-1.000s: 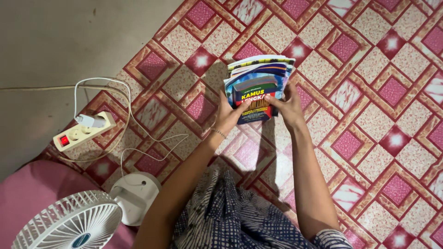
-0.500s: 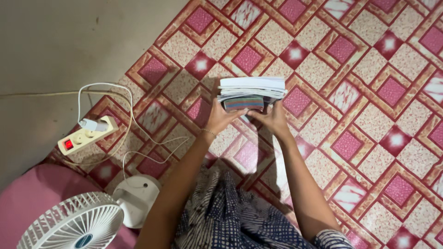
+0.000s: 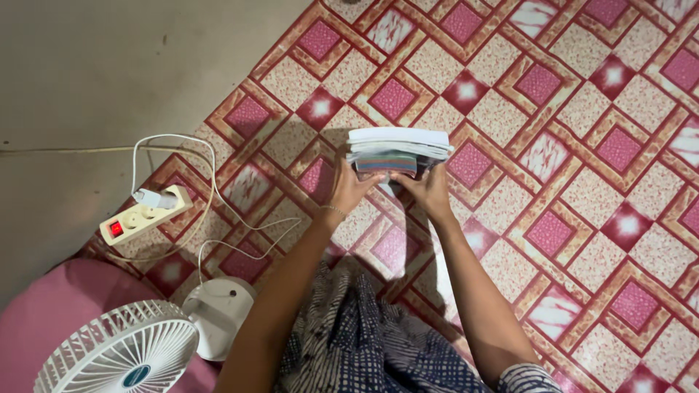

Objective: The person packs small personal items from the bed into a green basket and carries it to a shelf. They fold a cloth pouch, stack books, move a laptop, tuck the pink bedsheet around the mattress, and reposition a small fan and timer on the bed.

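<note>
Since the earlier frames the stack of books [image 3: 397, 151] has tipped away from the camera — a second ago its blue and yellow cover faced up, and now only the white page edges and a band of coloured spines show. It stands on edge on the patterned floor mat [image 3: 582, 218], about midway across it and towards its far edge. The left hand [image 3: 349, 191] grips the stack's lower left corner, fingers curled against it; the right hand [image 3: 429, 191] clasps the lower right side, thumb and fingers closed on the books. Both forearms reach out over a dark patterned cloth [image 3: 364, 342] on the person's lap. Off the mat's left edge, on bare grey floor, lies a cream power strip [image 3: 144, 215] with a red switch and a white cable [image 3: 207, 196] looping from it. A white fan [image 3: 120, 353] stands at the near left corner.
</note>
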`<state>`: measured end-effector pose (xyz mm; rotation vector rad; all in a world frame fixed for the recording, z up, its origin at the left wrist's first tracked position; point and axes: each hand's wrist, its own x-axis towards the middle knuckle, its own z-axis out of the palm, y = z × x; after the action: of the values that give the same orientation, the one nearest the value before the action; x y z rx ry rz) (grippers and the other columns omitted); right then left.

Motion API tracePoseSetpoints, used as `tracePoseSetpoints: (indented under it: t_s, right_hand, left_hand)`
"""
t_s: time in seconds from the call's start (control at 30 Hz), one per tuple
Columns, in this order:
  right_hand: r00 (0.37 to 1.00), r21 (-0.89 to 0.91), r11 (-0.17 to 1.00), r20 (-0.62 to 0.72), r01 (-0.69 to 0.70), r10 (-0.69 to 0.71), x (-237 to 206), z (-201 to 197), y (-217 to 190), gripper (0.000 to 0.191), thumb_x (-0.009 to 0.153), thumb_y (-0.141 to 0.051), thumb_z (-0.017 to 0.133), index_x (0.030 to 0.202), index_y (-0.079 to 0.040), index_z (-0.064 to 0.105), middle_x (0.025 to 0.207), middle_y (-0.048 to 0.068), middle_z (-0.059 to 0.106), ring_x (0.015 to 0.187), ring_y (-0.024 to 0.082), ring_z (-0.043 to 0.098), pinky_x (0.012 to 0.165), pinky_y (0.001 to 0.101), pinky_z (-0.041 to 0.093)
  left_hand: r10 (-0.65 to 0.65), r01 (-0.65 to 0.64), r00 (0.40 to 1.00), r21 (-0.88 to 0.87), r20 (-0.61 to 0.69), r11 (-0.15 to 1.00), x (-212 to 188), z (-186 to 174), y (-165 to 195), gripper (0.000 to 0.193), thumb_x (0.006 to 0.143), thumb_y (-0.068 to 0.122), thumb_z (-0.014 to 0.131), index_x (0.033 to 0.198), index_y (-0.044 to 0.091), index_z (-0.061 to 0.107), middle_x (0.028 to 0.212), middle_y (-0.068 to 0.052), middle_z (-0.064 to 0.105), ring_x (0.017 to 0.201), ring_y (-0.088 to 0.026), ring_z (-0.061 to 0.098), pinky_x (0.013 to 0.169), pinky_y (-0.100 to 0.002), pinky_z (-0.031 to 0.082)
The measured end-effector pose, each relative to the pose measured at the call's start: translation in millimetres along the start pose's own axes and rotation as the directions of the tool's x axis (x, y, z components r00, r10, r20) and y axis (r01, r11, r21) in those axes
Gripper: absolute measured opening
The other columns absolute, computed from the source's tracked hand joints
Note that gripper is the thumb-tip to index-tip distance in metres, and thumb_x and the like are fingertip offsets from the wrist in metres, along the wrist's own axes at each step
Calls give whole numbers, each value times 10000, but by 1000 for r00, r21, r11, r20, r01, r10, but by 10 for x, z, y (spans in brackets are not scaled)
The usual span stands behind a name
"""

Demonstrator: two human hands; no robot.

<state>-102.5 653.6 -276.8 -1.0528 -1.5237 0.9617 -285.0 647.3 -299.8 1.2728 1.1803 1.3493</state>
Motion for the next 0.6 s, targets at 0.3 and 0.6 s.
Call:
tracePoseSetpoints:
  t_s: [0.3, 0.6]
  right_hand:
    - [963, -124, 958, -99, -261, 249, 230, 51, -273, 701, 810, -336, 891, 1275, 44, 529, 1170, 171, 716, 1046, 211, 711, 915, 362, 580]
    - [895, 111, 892, -32, -438, 444, 623, 185, -553, 740, 879, -350, 805, 1368, 62, 433, 1185, 202, 698, 1018, 213, 715, 838, 340, 606]
  left_hand:
    - [-184, 175, 971, -71, -152, 982, 129, -73, 322, 684, 792, 277, 912, 1256, -42, 523, 1094, -111, 719, 966, -182, 716, 830, -326, 608]
    - [-405, 399, 896, -72, -182, 914, 497, -240, 909, 470, 813, 372, 832, 1032, -33, 739, 929, -129, 790, 770, -157, 762, 690, -300, 611]
